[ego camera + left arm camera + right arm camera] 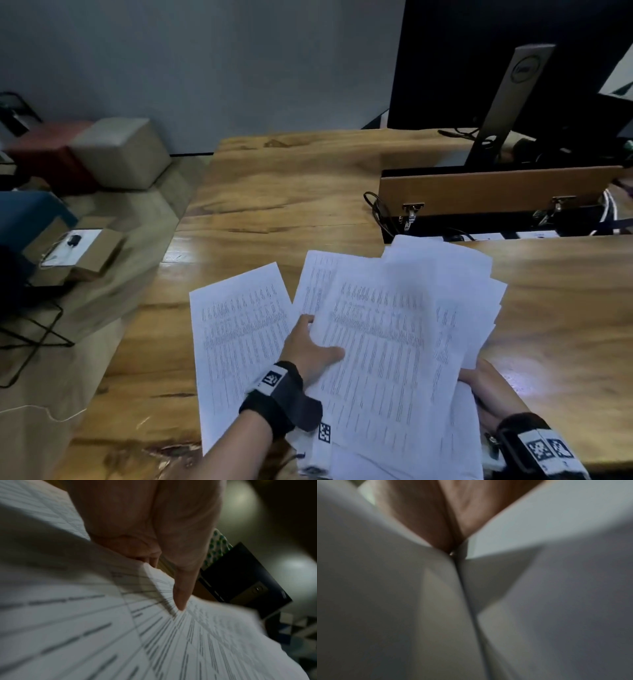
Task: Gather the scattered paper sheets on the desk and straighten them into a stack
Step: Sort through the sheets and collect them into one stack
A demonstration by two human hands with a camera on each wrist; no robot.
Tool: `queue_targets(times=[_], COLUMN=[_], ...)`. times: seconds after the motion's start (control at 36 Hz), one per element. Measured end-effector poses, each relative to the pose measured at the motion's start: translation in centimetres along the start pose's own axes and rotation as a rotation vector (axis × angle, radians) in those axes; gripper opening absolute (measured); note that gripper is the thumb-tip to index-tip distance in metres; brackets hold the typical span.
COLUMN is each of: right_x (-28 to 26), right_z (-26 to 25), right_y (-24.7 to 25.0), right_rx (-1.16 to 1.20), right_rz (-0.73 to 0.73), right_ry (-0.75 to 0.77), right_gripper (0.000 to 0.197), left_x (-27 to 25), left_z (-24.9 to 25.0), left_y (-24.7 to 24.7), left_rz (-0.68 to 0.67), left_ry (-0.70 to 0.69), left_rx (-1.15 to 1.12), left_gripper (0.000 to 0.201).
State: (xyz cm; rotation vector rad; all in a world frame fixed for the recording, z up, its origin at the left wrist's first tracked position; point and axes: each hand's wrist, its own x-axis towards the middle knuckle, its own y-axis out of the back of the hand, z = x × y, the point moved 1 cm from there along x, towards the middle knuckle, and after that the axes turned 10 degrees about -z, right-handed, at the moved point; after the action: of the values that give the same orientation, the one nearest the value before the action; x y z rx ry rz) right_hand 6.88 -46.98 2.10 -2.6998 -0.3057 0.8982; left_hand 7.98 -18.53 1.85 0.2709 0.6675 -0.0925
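A fanned bundle of printed paper sheets (387, 342) is held just above the wooden desk (274, 205). My left hand (308, 346) pinches its left edge, thumb on top and fingers tucked underneath. In the left wrist view the thumb (181, 588) presses on the top printed sheet (85, 628). My right hand (486, 383) grips the bundle's lower right side, its fingers mostly hidden by paper. The right wrist view shows only a blurred palm (447, 520) between white sheets (556, 601). One separate printed sheet (233, 335) lies flat on the desk under my left forearm.
Behind the papers an open wooden cable flap (496, 190) with cables and a power strip crosses the desk, below a dark monitor (479, 68) on its stand (513, 99). The desk's left edge drops to a floor with cardboard boxes (85, 250) and a beige cube seat (123, 150).
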Motion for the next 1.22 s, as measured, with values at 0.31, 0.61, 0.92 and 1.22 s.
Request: queue_targets(times=[0.31,0.61,0.92,1.22], right_x=[0.8,1.7,0.3,-2.0], right_z=[0.1,0.5,-0.3,-0.6], right_y=[-0.3,1.5,1.4,3.7], right_rx=[0.237,-0.019,-0.049,-0.096], right_rz=[0.038,0.063,0.05,0.101], right_ry=[-0.052,-0.045,-0.01,-0.035], right_gripper=[0.045,0.061,0.043,0.046], left_x=[0.7,0.7,0.7,-3.0], left_z=[-2.0,-7.0,-6.3,2.6], left_y=[-2.8,9.1,13.5,14.2], left_rz=[0.005,0.578,0.491,-0.022], left_ry=[0.0,0.448,0.372,-0.214], left_rx=[0.588,0.361,0.05,-0.359], left_gripper=[0.06,0.091,0.022,0.027])
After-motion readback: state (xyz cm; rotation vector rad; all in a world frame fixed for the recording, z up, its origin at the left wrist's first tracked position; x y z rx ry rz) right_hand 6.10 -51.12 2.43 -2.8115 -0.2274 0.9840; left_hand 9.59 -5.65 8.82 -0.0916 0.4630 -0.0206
